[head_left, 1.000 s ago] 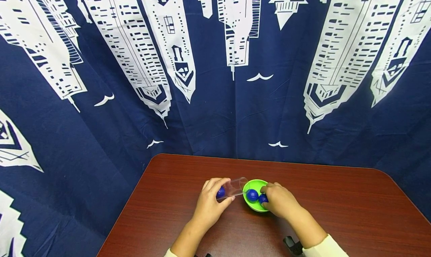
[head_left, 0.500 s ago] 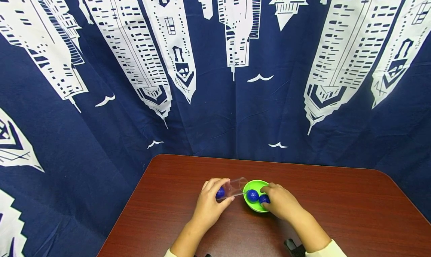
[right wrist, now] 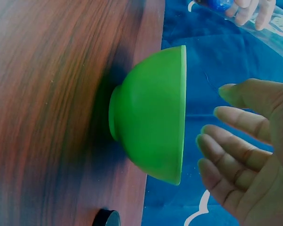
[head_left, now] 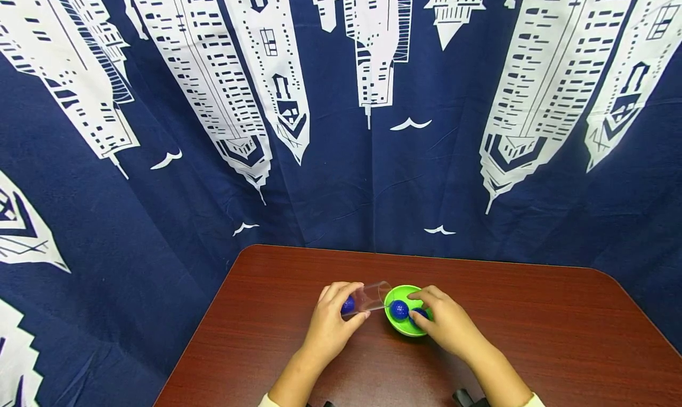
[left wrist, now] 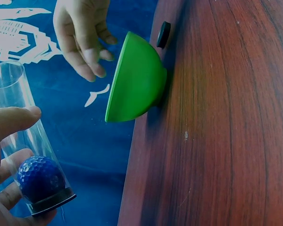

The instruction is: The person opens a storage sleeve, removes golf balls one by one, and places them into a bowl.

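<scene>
My left hand (head_left: 326, 327) holds a clear plastic tube (head_left: 375, 297) that leans with its open mouth toward the bowl. A dimpled blue golf ball (left wrist: 40, 178) lies at the tube's bottom, against a black end cap (left wrist: 54, 201). Beside the tube stands a green bowl (head_left: 396, 327) with two blue golf balls in it, one (head_left: 399, 310) in plain sight and the other (head_left: 421, 311) partly behind my right thumb. My right hand (head_left: 447, 324) hovers above the bowl's rim, fingers loosely bent and apart; the right wrist view shows nothing in its grasp.
A loose black cap (left wrist: 163, 34) lies on the brown wooden table (head_left: 533, 312) just past the bowl. Beyond the table's back edge hangs a navy cloth (head_left: 330, 205) with white building shapes. A black object (head_left: 463, 397) shows near my right forearm.
My right hand has drawn back a little from the ball in the bowl, its thumb and fingers spreading. The left hand, tube and bowl stay nearly as they were.
</scene>
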A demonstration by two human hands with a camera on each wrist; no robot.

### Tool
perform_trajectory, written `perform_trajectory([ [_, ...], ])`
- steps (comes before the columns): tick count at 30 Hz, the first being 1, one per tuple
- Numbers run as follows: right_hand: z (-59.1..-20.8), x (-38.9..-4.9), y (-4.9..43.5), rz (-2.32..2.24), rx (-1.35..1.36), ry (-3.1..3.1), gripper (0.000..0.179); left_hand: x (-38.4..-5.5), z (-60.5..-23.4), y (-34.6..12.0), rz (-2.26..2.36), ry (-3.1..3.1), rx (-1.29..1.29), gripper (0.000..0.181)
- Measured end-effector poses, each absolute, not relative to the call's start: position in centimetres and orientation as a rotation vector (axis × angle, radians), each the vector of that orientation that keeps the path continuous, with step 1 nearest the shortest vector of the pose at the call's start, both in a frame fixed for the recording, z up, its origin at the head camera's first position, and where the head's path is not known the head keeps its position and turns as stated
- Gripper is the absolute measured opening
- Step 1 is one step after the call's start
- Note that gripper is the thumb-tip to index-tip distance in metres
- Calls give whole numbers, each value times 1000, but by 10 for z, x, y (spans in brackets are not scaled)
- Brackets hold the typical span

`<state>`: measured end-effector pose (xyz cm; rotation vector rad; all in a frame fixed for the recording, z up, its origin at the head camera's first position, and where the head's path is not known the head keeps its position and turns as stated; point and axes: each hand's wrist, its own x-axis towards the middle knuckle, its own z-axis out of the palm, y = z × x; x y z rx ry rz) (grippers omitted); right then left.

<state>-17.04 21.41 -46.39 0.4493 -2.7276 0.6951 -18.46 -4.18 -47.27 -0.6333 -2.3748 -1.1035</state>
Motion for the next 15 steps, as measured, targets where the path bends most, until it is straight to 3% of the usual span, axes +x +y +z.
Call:
perform_trajectory([
  [15,-470,-160,212,1016,535,-2528,32,-184,-469,-42,-1018,-2365,-679,54],
])
